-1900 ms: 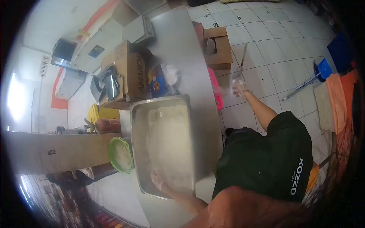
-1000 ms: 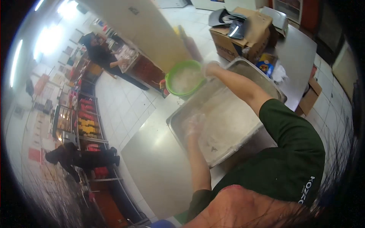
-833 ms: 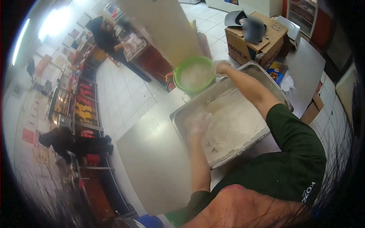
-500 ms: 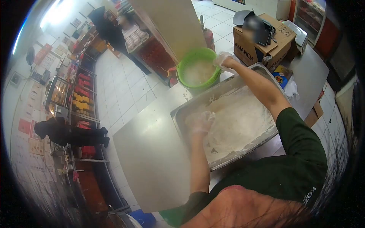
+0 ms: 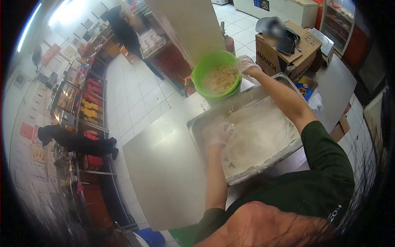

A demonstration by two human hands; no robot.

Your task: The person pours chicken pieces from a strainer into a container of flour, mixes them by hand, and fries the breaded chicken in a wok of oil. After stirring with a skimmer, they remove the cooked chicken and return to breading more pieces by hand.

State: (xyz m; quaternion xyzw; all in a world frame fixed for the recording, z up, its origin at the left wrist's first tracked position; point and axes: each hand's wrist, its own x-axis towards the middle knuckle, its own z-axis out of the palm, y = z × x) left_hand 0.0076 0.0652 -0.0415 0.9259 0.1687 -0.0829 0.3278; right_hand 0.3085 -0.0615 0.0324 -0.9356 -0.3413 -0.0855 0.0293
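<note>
My right hand (image 5: 247, 67), in a clear plastic glove, grips the rim of a green plastic colander (image 5: 198, 78). Pale, flour-dusted pieces (image 5: 222, 79) lie inside it, too hazy to name. The colander is tilted toward me over a container that it mostly hides. My left hand (image 5: 220, 134), also gloved, is over the left part of a large metal tray (image 5: 247, 178) coated with white flour-like powder (image 5: 263, 127). Its fingers are curled and partly blurred; whatever they hold, if anything, cannot be made out.
The tray rests on a steel table (image 5: 164, 164). A cardboard box (image 5: 267, 55) with a cap and a dark device on top stands beyond its far right side. A white plastic bag (image 5: 316, 101) lies nearby. Two people in dark clothes stand by counters at left.
The pieces inside the colander show more clearly, with less white haze over them. My right hand stays on the rim; my left hand has barely shifted over the tray.
</note>
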